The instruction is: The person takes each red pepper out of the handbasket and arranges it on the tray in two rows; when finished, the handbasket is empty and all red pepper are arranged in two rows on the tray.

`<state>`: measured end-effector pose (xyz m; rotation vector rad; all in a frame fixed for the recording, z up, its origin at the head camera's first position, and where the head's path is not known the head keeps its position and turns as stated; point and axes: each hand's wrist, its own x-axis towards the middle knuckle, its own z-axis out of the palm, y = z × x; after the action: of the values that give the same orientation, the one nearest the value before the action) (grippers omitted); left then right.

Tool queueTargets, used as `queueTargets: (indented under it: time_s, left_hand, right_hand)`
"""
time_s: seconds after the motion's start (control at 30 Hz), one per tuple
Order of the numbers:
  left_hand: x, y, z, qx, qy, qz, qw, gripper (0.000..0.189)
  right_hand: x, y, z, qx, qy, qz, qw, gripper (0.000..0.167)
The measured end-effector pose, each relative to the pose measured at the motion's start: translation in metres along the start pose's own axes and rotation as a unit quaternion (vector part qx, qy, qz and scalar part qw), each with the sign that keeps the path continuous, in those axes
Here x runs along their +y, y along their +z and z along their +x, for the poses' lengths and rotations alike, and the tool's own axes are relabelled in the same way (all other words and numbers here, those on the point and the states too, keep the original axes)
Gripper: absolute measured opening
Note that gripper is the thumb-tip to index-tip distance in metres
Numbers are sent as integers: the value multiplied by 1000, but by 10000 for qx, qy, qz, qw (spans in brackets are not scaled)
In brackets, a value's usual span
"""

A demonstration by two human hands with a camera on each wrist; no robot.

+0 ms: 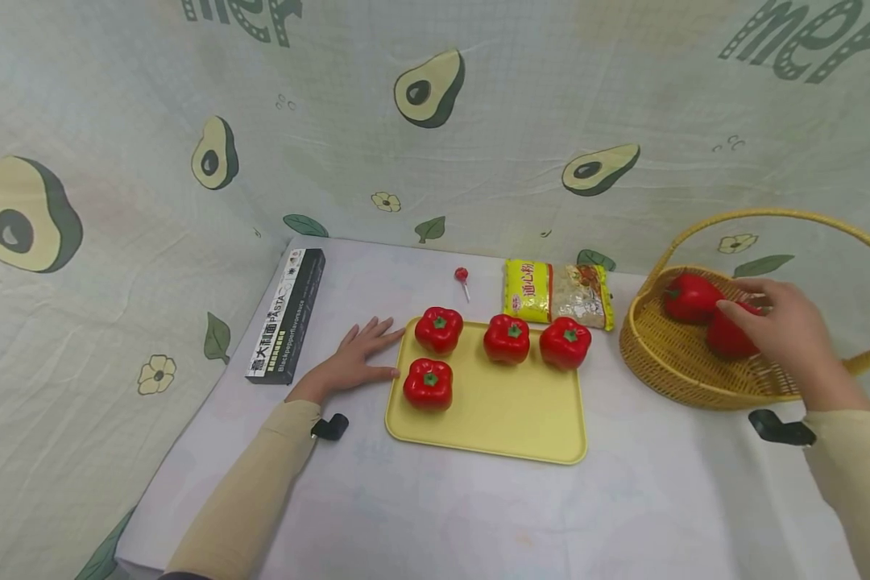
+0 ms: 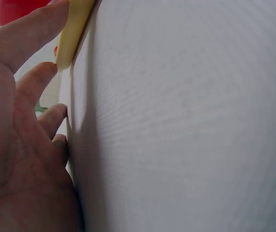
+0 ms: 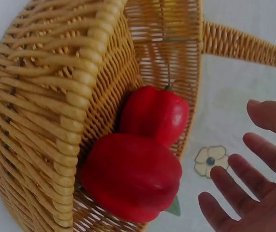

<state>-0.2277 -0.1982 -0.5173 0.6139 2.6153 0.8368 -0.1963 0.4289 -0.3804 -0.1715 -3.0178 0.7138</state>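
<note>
Behind everything, a cloth [image 1: 319,121] printed with avocados hangs at the back and left of the white surface [image 1: 435,515]. On the right of the surface stands a wicker basket [image 1: 660,379], its arched handle up. A yellow tray [image 1: 507,419] lies flat at the middle, left of the basket and apart from it. Left of the tray is a black and white pasta box [image 1: 286,314], set aslant; just beyond the tray's far right corner lies a yellow bag [image 1: 558,294]. The left hand [image 1: 351,358] rests between box and tray, fingers spread wide, thumb at the tray's left edge. The right hand [image 1: 786,330] is over the right of the basket, fingers loosely apart and holding nothing; the right wrist view shows a gap between it and the peppers. Two red peppers [image 1: 692,298] lie close together in the basket. Four more peppers [image 1: 507,338] sit stem up on the tray: three along its far side, one nearer on the left. Beyond them lies a red lollipop [image 1: 461,278].
</note>
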Motion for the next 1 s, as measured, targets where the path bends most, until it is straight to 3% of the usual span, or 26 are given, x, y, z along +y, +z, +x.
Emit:
queueTargets:
  time_s: [0.23,0.53,0.8,1.0]
  left_hand:
    - [3,-1,-2,23,51,-35,10000,82]
    - [4,-1,-1,6,20,-29,10000,82]
    - [3,-1,-1,-29,-87,-107,9999,84]
    - [1,0,-1,-13,-54,-112,9999,84]
  right_hand:
    - [15,-5,11,-18,124,128,9998,70]
    - [24,-6,21,-116,695,-3,9975,81]
    - [36,-4,24,-111,377,-37,9992,66]
    - [44,-3,25,-225,414,79,9989,61]
